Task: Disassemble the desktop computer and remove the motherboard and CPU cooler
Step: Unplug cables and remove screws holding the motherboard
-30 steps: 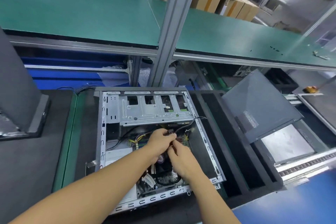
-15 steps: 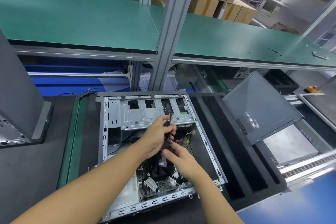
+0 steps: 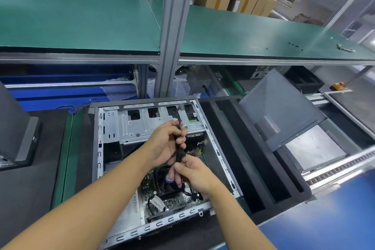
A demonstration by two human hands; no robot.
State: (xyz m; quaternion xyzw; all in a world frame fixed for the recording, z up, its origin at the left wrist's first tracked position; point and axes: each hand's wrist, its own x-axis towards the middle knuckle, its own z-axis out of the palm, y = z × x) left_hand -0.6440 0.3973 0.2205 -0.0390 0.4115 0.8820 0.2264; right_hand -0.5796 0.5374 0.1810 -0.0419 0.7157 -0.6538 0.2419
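An open desktop case (image 3: pixel 218 146) lies on its side on the black mat. Its silver drive cage (image 3: pixel 142 126) fills the far end. The green motherboard (image 3: pixel 172 199) lies in the near end, and the black CPU cooler fan (image 3: pixel 162 178) sits on it, partly hidden by my hands. A bundle of black cables (image 3: pixel 179 154) rises out of the case. My left hand (image 3: pixel 166 142) grips the upper part of the bundle. My right hand (image 3: pixel 192 172) pinches the bundle lower down, above the cooler.
The removed grey side panel (image 3: pixel 280 105) leans to the right of the case, over a conveyor rail (image 3: pixel 334 170). Another dark case (image 3: pixel 14 128) stands at the left. A grey upright post (image 3: pixel 174 32) and a green shelf (image 3: pixel 81 18) rise behind the case.
Both hands have lifted the black cable bundle up out of the case, the left hand rising toward the drive cage. The coloured wires seen earlier are now out of sight.
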